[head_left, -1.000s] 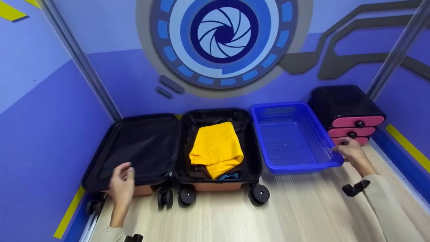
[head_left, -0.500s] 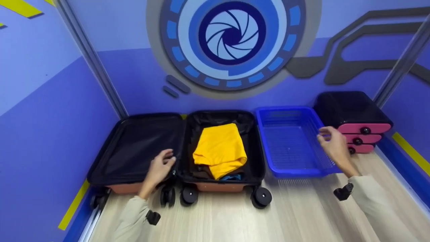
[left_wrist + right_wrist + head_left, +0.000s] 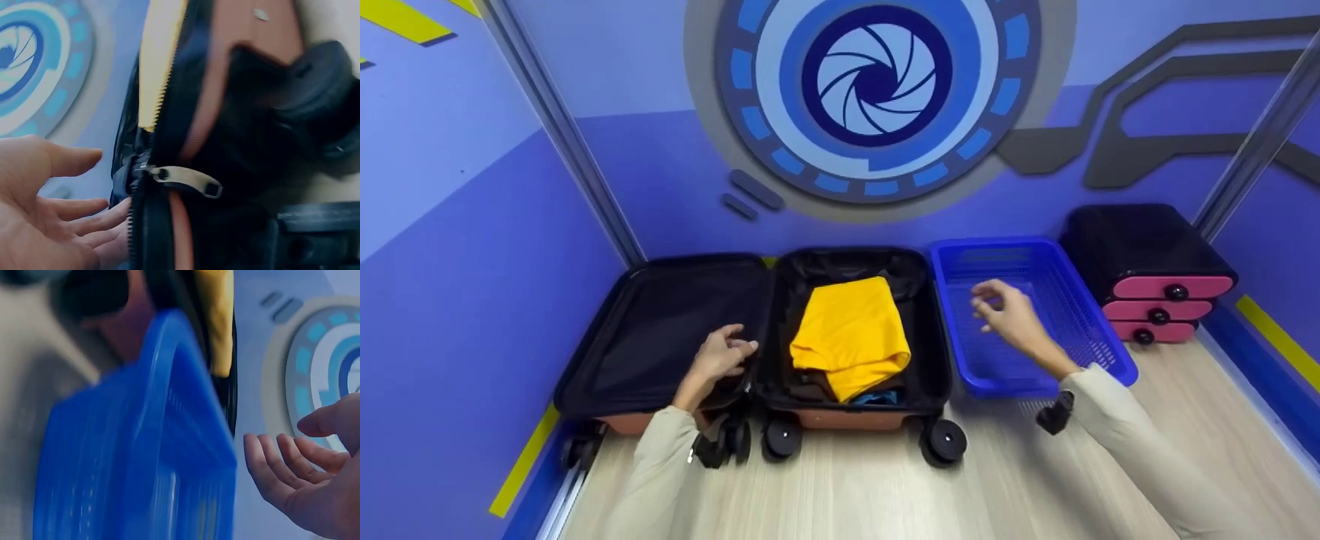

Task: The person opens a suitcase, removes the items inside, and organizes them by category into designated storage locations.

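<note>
A suitcase lies opened flat, its black-lined lid half on the left. Folded yellow clothing rests in the right half, over dark and blue cloth. My left hand hovers over the lid half near the hinge, fingers loosely bent and holding nothing. In the left wrist view a zipper pull shows close to those fingers. Above the blue plastic basket is my right hand, relaxed and holding nothing; the right wrist view shows it apart from the basket rim.
A small black chest with pink drawers stands right of the basket. Blue walls bound the back and sides. Black suitcase wheels stick out toward the front over the wooden surface.
My right hand has left the basket's right rim and moved left over the basket. My left hand has moved right toward the suitcase hinge. The view has shifted slightly.
</note>
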`<state>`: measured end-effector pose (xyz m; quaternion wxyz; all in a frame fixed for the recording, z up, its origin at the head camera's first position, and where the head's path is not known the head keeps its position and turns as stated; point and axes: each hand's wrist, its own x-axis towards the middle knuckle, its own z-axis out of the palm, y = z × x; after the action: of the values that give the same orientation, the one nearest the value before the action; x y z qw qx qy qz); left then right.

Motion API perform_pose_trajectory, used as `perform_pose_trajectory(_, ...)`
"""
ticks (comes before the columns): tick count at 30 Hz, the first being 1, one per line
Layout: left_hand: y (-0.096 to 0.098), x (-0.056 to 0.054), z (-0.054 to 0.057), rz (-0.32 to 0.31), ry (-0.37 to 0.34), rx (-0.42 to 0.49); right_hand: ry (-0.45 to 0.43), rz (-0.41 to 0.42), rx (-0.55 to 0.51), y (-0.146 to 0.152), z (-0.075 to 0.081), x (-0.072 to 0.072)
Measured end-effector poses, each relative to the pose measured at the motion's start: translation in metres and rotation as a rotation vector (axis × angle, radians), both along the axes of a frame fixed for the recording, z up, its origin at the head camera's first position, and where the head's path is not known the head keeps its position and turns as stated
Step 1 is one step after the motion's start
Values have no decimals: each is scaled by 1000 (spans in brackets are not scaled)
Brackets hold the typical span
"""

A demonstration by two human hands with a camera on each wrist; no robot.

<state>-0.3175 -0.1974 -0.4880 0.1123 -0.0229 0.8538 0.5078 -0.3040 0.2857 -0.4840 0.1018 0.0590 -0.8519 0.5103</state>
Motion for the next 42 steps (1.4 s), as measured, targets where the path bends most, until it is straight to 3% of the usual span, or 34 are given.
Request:
perform_pose_trajectory(3,-6,-4,-1,6,-103,132,-39,54,-36,-17,-1,-3)
perform_pose_trajectory(6,-8,-3,-3,2,-135,142,-78,80,-28,-32,-4,-4)
perform_pose_trajectory(8,-7,1,-6,-6,-110,93,-114,93,-19,-41,-6,-4)
perform_pose_trajectory(14,0,12,-14,25,67,-95,-280,161,-70,-61,-12,-12)
perform_pose_trajectory(20,2,14,-21,36,155,-117,-477,170,-208,-70,-14,-24)
perform_pose_trajectory(26,1,12,-23,60,146,-88,-588,191,-212,-82,-11,-30)
perform_pose_trajectory(42,-1,16,-20,101,149,-107,-697,152,-301,-108,-22,-50)
